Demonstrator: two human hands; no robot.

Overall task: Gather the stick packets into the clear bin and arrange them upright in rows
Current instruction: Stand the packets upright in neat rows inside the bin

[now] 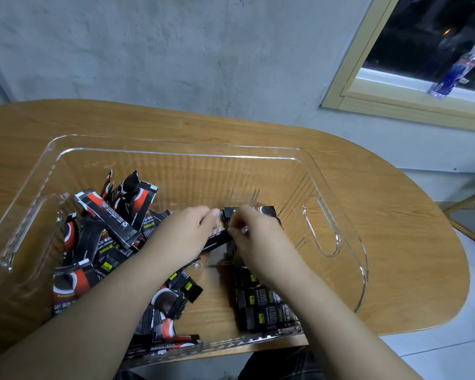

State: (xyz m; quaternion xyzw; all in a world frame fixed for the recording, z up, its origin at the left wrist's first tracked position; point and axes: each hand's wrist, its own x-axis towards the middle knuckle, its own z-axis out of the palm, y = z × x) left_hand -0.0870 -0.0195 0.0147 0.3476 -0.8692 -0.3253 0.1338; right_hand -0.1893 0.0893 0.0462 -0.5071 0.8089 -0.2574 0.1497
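Both forearms are reaching from the bottom edge into the clear bin [321, 237], and they are covering part of what is lying inside it. Beneath them a strip of dark checked cloth [283, 363] is showing, cut off by the frame.

Inside the bin's left half, a loose heap of black-and-red stick packets [104, 231] is lying criss-crossed; they are overlapping too much to count. Along the bin's right side, a row of black packets [263, 305] is standing packed together, its nearer end blurred through the bin's front wall, its number also unclear.

Near the bin's middle, the two hands are meeting. The left hand [187, 231] is gripping one dark packet [217, 239] with curled fingers, while the right hand [258, 231] is pinching the same packet's far end, just at the far end of the standing row. How much else the right hand is touching is hidden by its own fingers.

One bin is sitting on one oval wooden table [395, 215]. Beyond the bin's right end, one blurred blue bottle [458, 72] is standing on a window sill [395, 78].
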